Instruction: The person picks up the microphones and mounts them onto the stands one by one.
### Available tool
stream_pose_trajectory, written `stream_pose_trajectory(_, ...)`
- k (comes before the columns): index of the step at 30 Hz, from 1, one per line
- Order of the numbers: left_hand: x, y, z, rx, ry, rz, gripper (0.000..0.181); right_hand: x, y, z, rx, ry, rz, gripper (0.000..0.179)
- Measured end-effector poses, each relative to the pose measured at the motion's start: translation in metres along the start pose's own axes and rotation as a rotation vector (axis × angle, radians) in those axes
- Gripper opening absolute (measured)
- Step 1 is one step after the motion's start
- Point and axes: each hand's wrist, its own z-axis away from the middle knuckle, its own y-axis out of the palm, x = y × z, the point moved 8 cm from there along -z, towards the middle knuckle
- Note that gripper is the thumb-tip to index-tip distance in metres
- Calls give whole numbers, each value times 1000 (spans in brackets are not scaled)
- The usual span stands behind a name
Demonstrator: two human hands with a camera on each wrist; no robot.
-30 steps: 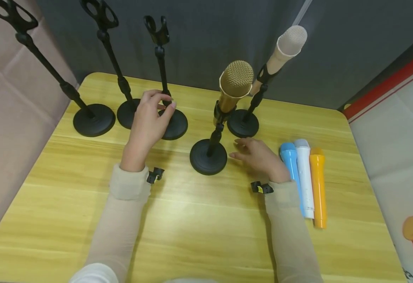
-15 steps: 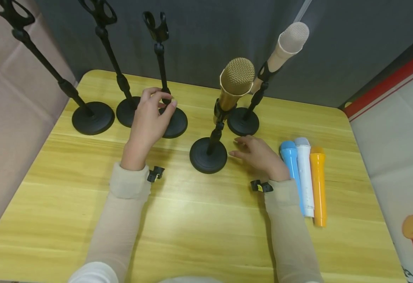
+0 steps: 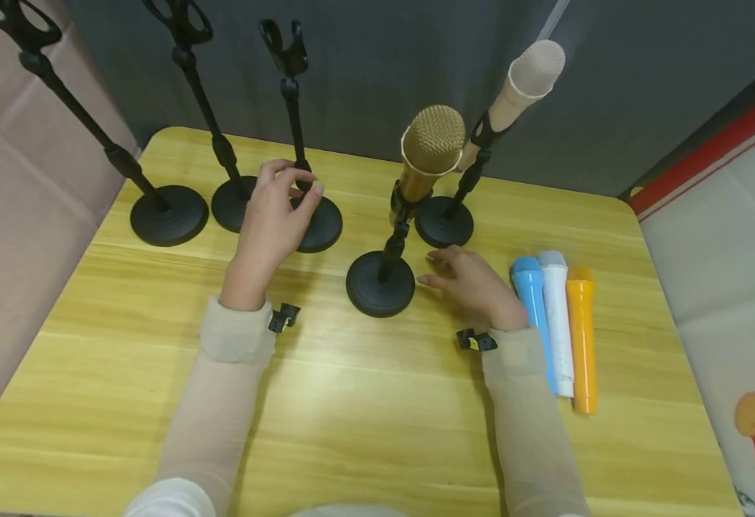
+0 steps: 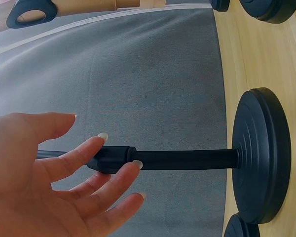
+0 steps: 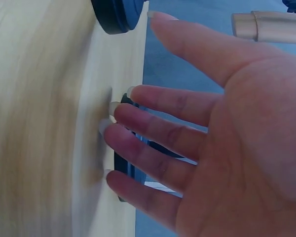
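Observation:
In the head view my left hand [image 3: 274,215] hovers by the pole of a black microphone stand [image 3: 315,224], fingers loosely bent and thumb apart. The left wrist view shows its fingertips in front of the stand's collar [image 4: 111,159]; whether they touch it I cannot tell. Between the gold microphone's stand [image 3: 380,284] and three loose microphones, my right hand [image 3: 474,287] holds nothing, its fingers spread and relaxed. The gold microphone [image 3: 432,143] sits tilted in its clip. Behind it, a pale microphone [image 3: 526,82] leans in another stand [image 3: 444,222].
Two more black stands [image 3: 169,215] [image 3: 230,205] with bare clips stand at the left. Blue [image 3: 532,301], white [image 3: 557,316] and orange [image 3: 581,337] microphones lie side by side at the right. A dark cloth panel [image 3: 364,79] rises behind the wooden table [image 3: 352,431].
The head view has shifted very slightly. Both hands and all the microphones and stands keep the same places.

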Motion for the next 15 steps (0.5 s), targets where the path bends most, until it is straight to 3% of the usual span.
stream_pose_trajectory(15, 2, -1, -1, 5, -17, -15, 45, 1, 4, -4, -5, -17, 16, 57)
